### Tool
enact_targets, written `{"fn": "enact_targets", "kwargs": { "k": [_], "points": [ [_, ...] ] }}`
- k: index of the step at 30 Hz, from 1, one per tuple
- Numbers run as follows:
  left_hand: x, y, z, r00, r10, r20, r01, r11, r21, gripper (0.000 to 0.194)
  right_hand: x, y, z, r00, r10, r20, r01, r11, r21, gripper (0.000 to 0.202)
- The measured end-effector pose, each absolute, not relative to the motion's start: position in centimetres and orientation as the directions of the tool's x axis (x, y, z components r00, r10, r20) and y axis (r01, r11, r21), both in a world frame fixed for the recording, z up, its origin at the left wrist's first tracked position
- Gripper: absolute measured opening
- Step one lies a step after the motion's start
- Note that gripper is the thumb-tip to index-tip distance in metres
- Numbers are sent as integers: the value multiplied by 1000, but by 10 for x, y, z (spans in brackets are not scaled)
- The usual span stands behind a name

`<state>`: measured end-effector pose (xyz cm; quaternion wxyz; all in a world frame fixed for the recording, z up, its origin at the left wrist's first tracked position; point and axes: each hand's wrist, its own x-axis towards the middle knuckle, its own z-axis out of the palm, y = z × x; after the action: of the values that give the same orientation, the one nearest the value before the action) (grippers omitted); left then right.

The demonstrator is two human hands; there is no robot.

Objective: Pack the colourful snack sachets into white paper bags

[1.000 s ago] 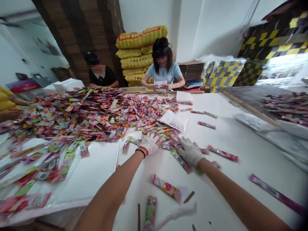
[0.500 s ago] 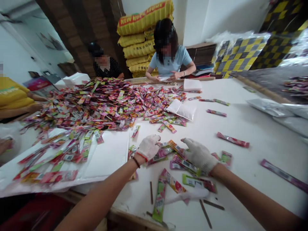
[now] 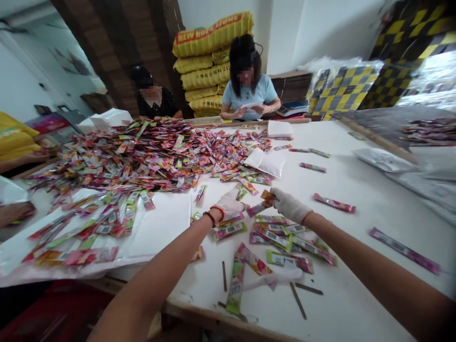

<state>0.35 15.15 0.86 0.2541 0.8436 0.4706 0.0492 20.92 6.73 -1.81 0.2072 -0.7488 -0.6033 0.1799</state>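
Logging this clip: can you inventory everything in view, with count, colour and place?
Table: one, white, centre
Packet heap: many packets, pink, green, purple, left-centre
Loose packets: many, mixed colours, front centre
Sheeting: uncountable, white, near left, under packets
Pouch: one, white, heap's right edge
Strips: at least four, brown, near edge
Flat bags: several, white, right
Sacks: one stack, yellow, behind
Checked stacks: several, black-yellow, back right
Co-workers: at least three, blue, black, yellow tops, far side and left
Left hand: one, white-gloved, among packets
Right hand: one, white-gloved, pinching an orange-brown packet
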Motion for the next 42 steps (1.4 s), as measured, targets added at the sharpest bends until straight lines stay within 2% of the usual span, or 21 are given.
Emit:
{"fn": "enact_targets", "kwargs": {
  "k": [6, 10, 12, 15, 18, 21, 23, 27, 31, 33, 36, 38, 40, 42],
  "points": [
    [34, 153, -2, 541, 825, -161, 797, -442, 412, 26, 218, 60, -14, 259, 965, 37, 885, -222, -409, 30],
    [32, 160, 0, 571, 793, -211, 807, -496, 321, 30, 215, 54, -12, 41, 999, -17, 902, -44, -429, 17],
    [25, 163, 0, 575, 780, -248, 815, -519, 259, 31, 206, 57, -16, -80, 996, -25, 929, 66, -365, 19],
    [12, 164, -3, 568, 761, -312, 822, -538, 185, 29, 192, 69, -26, -153, 984, -87, 961, 127, -243, 23],
    [3, 164, 0, 577, 744, -338, 815, -554, 170, 25, 186, 79, -28, -153, 983, -104, 967, 127, -222, 17],
    [-6, 162, 13, 600, 737, -310, 799, -568, 197, 29, 194, 79, -14, -141, 990, 2, 964, 138, -227, 18],
    [-12, 158, 21, 613, 733, -296, 790, -571, 221, 33, 201, 75, -2, -75, 996, 44, 967, 83, -241, 20],
    [-22, 140, 20, 646, 691, -326, 763, -593, 256, 41, 207, 67, 1, 53, 994, -100, 963, -77, -256, 27],
    [-22, 122, 0, 676, 639, -367, 721, -677, 150, 34, 198, 66, -21, -2, 977, -213, 966, -53, -254, 22],
    [-20, 120, -4, 707, 633, -316, 694, -707, 135, 29, 194, 67, -27, -28, 976, -218, 965, -30, -259, 15],
    [-18, 124, 6, 753, 632, -183, 658, -724, 205, 27, 201, 67, -17, 1, 988, -156, 963, -43, -265, 19],
    [-14, 123, 19, 763, 634, -128, 637, -703, 316, 31, 213, 61, -4, 49, 991, -125, 959, -81, -272, 27],
    [-6, 116, 26, 789, 595, -155, 594, -673, 440, 42, 227, 49, 9, 82, 988, -130, 954, -115, -278, 30],
    [7, 102, 25, 849, 496, -183, 516, -703, 489, 49, 239, 34, 14, 74, 983, -170, 951, -121, -283, 29]
  ]
}}
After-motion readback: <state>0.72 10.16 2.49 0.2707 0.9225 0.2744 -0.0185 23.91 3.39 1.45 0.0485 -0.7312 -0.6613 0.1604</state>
